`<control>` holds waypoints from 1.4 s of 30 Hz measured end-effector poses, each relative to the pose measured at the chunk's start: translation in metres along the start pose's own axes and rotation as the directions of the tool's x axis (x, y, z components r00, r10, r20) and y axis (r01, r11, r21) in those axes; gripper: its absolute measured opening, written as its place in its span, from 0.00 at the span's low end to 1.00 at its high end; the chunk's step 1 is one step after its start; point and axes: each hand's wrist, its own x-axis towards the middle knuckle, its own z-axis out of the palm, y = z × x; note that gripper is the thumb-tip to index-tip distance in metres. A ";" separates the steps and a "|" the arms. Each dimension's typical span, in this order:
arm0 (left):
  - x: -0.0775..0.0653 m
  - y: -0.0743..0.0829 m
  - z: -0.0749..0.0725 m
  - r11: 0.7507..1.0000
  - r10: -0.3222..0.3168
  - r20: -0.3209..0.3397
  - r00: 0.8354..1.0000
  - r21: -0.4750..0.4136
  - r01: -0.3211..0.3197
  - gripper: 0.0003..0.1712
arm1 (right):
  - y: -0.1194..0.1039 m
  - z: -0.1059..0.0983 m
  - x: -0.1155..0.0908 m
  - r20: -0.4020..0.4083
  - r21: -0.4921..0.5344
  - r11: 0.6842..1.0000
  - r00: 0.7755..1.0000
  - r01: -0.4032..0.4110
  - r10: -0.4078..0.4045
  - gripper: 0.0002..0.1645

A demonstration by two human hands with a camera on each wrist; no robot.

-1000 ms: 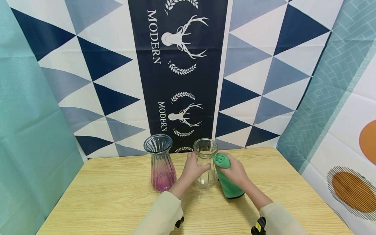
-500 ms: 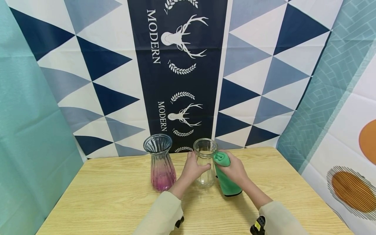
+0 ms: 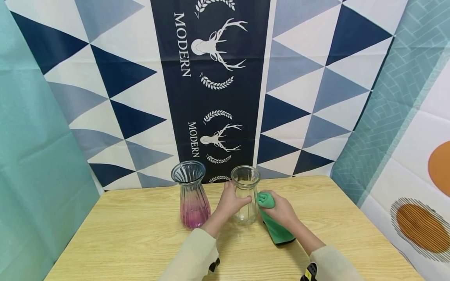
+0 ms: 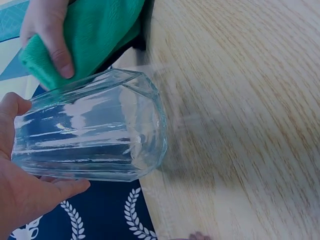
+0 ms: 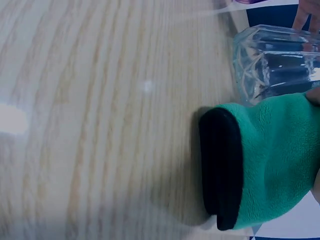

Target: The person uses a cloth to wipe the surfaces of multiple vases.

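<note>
A clear glass vase [image 3: 247,210] stands upright near the back of the table. My left hand [image 3: 230,201] grips it around the upper body from the left, thumb in front; the left wrist view shows its fingers and thumb on either side of the clear glass [image 4: 90,130]. On the vase's right, my right hand [image 3: 281,208] holds a folded green cloth [image 3: 275,228] with dark edging, bunched at the top and hanging toward the table. In the right wrist view the cloth [image 5: 275,160] partly overlaps the vase, and only a little of the right hand shows.
A ribbed glass vase [image 3: 195,199], blue at the rim and pink at the base, stands left of the clear one. The wooden table [image 3: 140,234] ends at a patterned backdrop [image 3: 218,97] close behind both vases. Cloth hangings [image 3: 42,156] flank the table.
The right hand and green cloth rise slightly, then come down a little and away from the vase rim. The left hand and both vases stay in place.
</note>
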 end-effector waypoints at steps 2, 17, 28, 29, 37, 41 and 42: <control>0.000 0.001 -0.001 1.000 -0.003 0.006 1.000 0.007 0.003 0.41 | 0.002 0.000 -0.001 0.024 -0.014 1.000 1.000 -0.001 0.001 0.28; 0.001 0.000 -0.005 1.000 -0.015 0.026 1.000 -0.007 0.015 0.46 | 0.003 -0.002 -0.001 0.019 0.044 0.999 1.000 -0.010 0.009 0.29; 0.000 0.000 -0.006 1.000 0.002 0.044 0.999 -0.012 -0.001 0.47 | -0.012 -0.012 0.010 -0.045 0.099 0.995 0.999 0.016 -0.012 0.30; -0.001 0.000 -0.006 1.000 0.007 0.045 0.999 -0.013 -0.007 0.46 | -0.014 -0.013 0.011 -0.052 0.105 0.994 0.999 0.019 -0.014 0.30; -0.001 0.000 -0.007 0.999 0.023 0.055 0.998 -0.029 -0.021 0.46 | -0.023 -0.019 0.015 -0.085 0.121 0.992 0.996 0.038 -0.028 0.31; 0.000 -0.001 -0.008 0.999 0.036 0.054 0.998 -0.019 -0.035 0.44 | -0.023 -0.019 0.015 -0.076 0.115 0.993 0.997 0.026 -0.017 0.31; 0.000 -0.001 -0.008 0.999 0.039 0.056 0.998 -0.020 -0.038 0.44 | -0.023 -0.019 0.015 -0.074 0.114 0.993 0.997 0.023 -0.015 0.31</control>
